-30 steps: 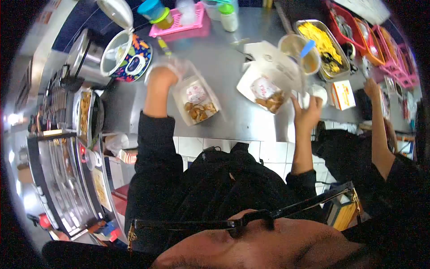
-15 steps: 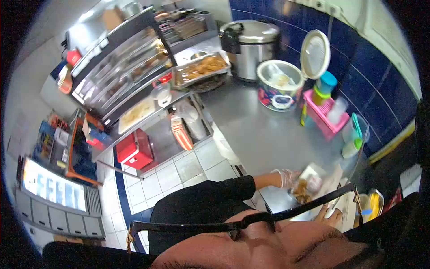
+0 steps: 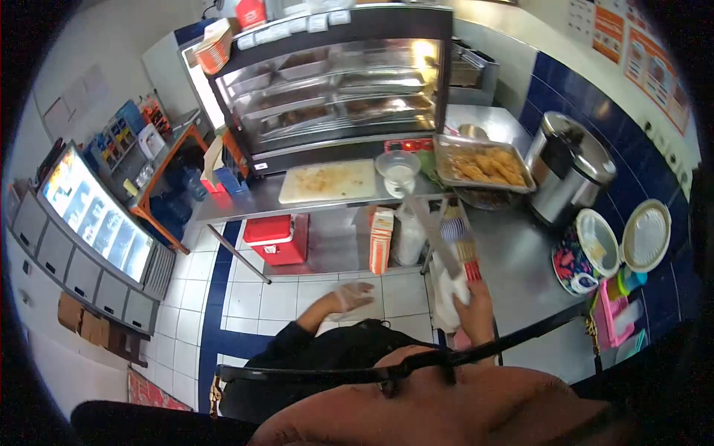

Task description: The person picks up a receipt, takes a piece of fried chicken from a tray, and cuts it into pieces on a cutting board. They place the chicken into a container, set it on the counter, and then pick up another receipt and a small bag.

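Note:
My left hand (image 3: 354,296) wears a clear plastic glove and hangs over the tiled floor, fingers stretched and holding nothing. My right hand (image 3: 474,308), without a visible glove, is closed at the edge of the steel worktop. A long grey knife (image 3: 436,239) extends from it, the blade pointing away toward the far counter. Its handle is mostly hidden by the fingers. Just left of this hand hangs a white plastic bag (image 3: 445,301). Beyond the hand lie a blue-striped item and a tan-and-red item (image 3: 468,256) that I cannot make out.
Ahead, a glass display warmer (image 3: 335,89) stands behind a counter with a stained cutting board (image 3: 329,181), a plastic tub (image 3: 399,169) and a tray of fried food (image 3: 483,165). A red cooler (image 3: 277,239) sits below. At right are a steel rice cooker (image 3: 569,167) and a floral one (image 3: 586,251).
My view has swung right and up toward the display warmer. My gloved left hand has left the white container and food and now hangs free. My right hand now extends forward with the knife.

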`<state>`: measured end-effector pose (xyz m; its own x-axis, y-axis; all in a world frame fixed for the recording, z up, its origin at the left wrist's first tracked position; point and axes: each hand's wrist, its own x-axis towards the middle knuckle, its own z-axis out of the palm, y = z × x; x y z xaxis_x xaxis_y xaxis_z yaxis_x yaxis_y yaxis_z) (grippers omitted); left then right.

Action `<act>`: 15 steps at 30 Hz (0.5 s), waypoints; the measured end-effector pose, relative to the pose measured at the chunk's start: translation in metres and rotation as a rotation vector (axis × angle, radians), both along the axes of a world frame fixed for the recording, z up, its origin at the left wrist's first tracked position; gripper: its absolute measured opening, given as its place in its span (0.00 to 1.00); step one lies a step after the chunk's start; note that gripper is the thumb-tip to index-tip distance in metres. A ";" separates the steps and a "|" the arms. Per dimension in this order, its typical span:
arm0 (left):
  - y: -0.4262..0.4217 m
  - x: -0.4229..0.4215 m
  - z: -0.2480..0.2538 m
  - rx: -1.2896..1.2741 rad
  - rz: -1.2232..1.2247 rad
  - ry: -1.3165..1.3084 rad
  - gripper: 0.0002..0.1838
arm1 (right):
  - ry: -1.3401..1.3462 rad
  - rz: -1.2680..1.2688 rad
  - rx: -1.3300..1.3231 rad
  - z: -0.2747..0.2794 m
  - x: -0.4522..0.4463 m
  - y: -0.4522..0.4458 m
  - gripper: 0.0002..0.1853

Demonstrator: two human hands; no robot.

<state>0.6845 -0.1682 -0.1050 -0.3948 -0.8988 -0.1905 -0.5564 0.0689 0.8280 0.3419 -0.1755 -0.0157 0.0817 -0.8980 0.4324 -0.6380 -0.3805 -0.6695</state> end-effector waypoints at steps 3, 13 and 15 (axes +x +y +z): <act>0.011 0.092 0.020 0.034 0.228 -0.093 0.29 | 0.000 0.251 0.094 -0.027 0.104 -0.084 0.17; -0.033 0.242 0.024 -0.161 0.782 0.093 0.26 | 0.596 0.412 0.070 -0.098 0.351 -0.359 0.18; -0.044 0.269 0.006 -0.142 0.846 0.149 0.26 | 0.633 0.423 0.086 -0.114 0.382 -0.400 0.18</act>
